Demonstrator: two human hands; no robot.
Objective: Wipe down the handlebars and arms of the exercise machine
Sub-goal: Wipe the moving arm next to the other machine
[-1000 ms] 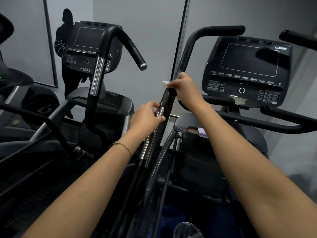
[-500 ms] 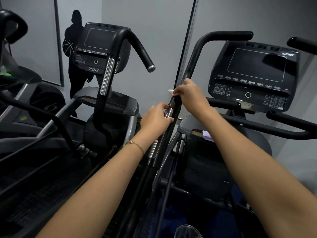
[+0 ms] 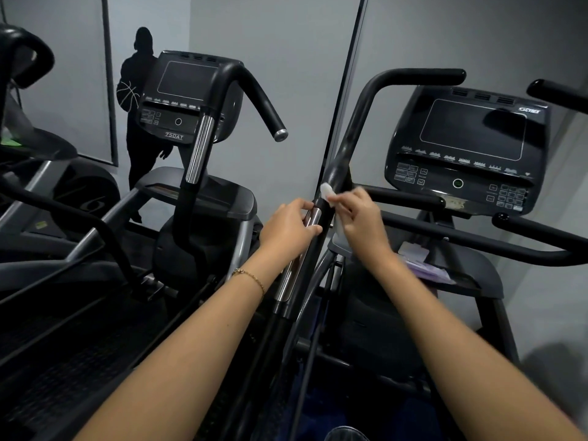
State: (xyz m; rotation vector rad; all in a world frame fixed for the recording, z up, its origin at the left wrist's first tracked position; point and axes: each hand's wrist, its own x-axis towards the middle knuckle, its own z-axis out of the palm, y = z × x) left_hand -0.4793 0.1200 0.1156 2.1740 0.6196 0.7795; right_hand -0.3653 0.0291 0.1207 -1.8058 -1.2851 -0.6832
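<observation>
A black handlebar arm [image 3: 351, 135] of the exercise machine rises in front of me and bends right at the top. Lower down it carries a chrome sensor strip [image 3: 294, 275]. My left hand [image 3: 291, 227] grips the arm at the top of that strip, thumb across the chrome. My right hand [image 3: 359, 218], blurred, sits just right of the arm and pinches a small white wipe [image 3: 327, 191] that presses against the arm's black part. The machine's console [image 3: 467, 148] stands to the right with fixed black handlebars [image 3: 477, 237] below it.
A second machine with its own console [image 3: 187, 97] and black-and-chrome handlebar [image 3: 203, 144] stands to the left. Grey walls lie behind. A dark silhouette figure [image 3: 140, 122] is on the back wall. Purple paper [image 3: 423, 268] lies in the right machine's tray.
My right hand has come off its full grip on the arm and slid a little lower and to the right, with the white wipe now showing at its fingertips. My left hand stays put.
</observation>
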